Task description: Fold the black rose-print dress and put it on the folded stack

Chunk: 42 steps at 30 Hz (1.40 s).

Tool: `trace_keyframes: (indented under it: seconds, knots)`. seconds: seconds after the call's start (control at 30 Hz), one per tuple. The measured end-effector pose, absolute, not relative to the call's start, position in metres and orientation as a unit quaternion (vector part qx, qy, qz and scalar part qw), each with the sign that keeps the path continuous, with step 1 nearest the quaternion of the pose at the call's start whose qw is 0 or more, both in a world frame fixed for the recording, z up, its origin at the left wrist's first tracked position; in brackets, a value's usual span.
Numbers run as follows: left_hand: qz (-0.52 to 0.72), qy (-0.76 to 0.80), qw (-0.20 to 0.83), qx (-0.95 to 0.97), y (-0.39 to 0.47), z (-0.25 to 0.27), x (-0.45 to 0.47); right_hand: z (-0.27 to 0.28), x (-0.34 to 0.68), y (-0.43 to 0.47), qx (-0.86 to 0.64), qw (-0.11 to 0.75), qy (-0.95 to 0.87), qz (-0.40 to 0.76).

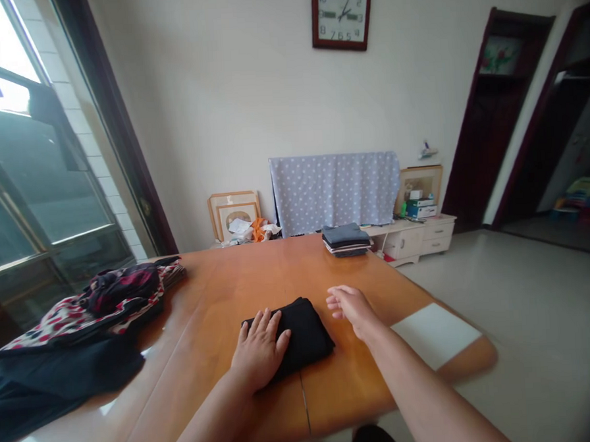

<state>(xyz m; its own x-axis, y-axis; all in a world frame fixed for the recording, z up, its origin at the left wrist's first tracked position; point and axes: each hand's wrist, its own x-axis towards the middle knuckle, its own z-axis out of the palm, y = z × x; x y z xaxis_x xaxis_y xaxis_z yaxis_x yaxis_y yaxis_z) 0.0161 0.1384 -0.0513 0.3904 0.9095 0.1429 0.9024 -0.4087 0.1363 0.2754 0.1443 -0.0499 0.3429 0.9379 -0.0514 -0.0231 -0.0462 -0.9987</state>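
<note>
A folded black garment (305,332) lies on the wooden table (238,270) in front of me. My left hand (261,348) rests flat on its left part, fingers spread and palm down. To the right of the garment, my right hand (349,305) hovers apart from it, fingers loosely bent and nothing visible in them. Toward the table's far edge sits a neat stack of folded clothes (346,239), with a grey-blue piece on top.
Loose unfolded clothes (106,303), dark and red-and-white patterned, are heaped at the table's left. A white sheet (435,334) lies near the right corner. Beyond the table stand a white cabinet (437,236) and something draped in a dotted cloth (335,189).
</note>
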Motion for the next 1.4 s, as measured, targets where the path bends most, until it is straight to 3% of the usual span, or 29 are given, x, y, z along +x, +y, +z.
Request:
trace_keyframes:
  seconds: [0.17,0.3,0.6,0.87,1.17,1.27,1.4]
  knots:
    - [0.128,0.524,0.004,0.842,0.145,-0.028,0.03,-0.055,0.286,0.118,-0.58,0.529,-0.412,0.463]
    - [0.184,0.401,0.044,0.896,0.157,-0.016,0.059,-0.06,0.285,0.111,-0.574,0.535,-0.418,0.458]
    - [0.146,0.266,0.131,0.944,0.182,-0.022,0.097,-0.061,0.286,0.106,-0.548,0.555,-0.416,0.468]
    - [0.251,0.278,0.193,0.907,0.177,-0.029,0.086,-0.06,0.287,0.1,-0.549,0.519,-0.462,0.465]
    - [0.298,0.31,0.256,0.866,0.178,-0.032,0.075,-0.063,0.278,0.109,-0.608,0.388,-0.609,0.329]
    - [0.29,0.312,0.254,0.868,0.179,-0.033,0.075,-0.059,0.272,0.112,-0.605,0.364,-0.613,0.354]
    - [0.248,0.292,0.231,0.894,0.179,-0.032,0.077,-0.05,0.264,0.111,-0.572,0.416,-0.565,0.426]
